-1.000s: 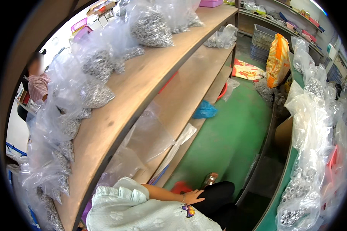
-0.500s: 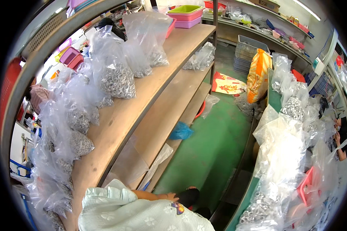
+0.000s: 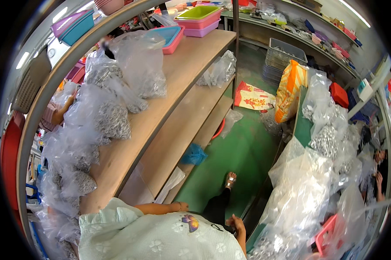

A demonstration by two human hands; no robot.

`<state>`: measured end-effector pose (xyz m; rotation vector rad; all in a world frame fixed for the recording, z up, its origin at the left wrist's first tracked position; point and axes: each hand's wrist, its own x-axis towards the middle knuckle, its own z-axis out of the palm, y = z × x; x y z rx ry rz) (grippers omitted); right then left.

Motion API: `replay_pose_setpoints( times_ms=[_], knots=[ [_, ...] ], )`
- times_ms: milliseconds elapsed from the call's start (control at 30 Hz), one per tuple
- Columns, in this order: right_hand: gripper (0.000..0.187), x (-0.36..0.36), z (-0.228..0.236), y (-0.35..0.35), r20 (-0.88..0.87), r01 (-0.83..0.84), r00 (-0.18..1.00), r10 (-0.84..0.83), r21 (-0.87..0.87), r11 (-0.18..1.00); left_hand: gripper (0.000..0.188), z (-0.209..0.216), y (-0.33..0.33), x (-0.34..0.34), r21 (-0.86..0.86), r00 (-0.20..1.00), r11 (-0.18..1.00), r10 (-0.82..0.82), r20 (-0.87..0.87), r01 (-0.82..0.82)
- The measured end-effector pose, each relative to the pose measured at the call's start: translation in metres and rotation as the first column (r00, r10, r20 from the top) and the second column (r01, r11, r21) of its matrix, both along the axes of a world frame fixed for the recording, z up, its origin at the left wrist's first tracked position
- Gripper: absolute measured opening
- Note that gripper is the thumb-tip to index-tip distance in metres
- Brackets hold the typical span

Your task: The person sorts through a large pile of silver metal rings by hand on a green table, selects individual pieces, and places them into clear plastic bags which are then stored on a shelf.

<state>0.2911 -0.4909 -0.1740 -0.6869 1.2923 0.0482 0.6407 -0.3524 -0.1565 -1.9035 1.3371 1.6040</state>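
My left hand hangs in front of my pale green top, its fingers loosely curled with nothing visible in them. Beside that forearm are the lower boards of a wooden shelf. My right hand is at my other side, thumb and fingers a little apart and holding nothing. It is nearest the green-topped bench, which carries clear plastic bags of shiny small metal parts. More bags of metal parts crowd the upper shelf board at left. Neither hand touches a bag.
A green aisle floor runs between shelf and bench. Ahead lie a flattened printed sack, an upright orange-and-white sack and stacked grey crates. Coloured basins stand on the shelf's far end. Another person's hand shows at far right.
My view has shifted slightly forward along the aisle. My right hand and a sandalled foot have come into sight. My left hand's fingers, stretched out before, are now curled.
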Motion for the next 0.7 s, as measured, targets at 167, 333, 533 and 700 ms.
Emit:
replay_pose_setpoints(
  times_ms=[167,333,533,700],
  knots=[
    [0.026,0.09,-0.005,-0.158,0.164,0.168,0.98,-0.111,-0.388,0.906,0.046,0.014,-0.107,0.029,-0.04,0.989,0.99,0.139,0.042,-0.137],
    [0.018,0.181,-0.004,-0.293,0.066,0.051,0.998,-0.01,-0.658,0.751,0.038,0.017,-0.187,0.055,-0.384,0.928,0.856,0.371,-0.01,-0.346],
    [0.017,0.319,0.02,-0.45,0.132,0.04,0.988,0.085,-0.736,0.676,0.044,0.023,-0.342,0.101,-0.365,0.574,0.475,0.781,-0.245,-0.801],
    [0.015,0.416,0.031,-0.518,0.195,0.095,0.977,0.092,-0.773,0.627,0.058,0.016,-0.481,0.171,-0.486,0.38,0.123,0.793,-0.476,-0.865]
  ],
)
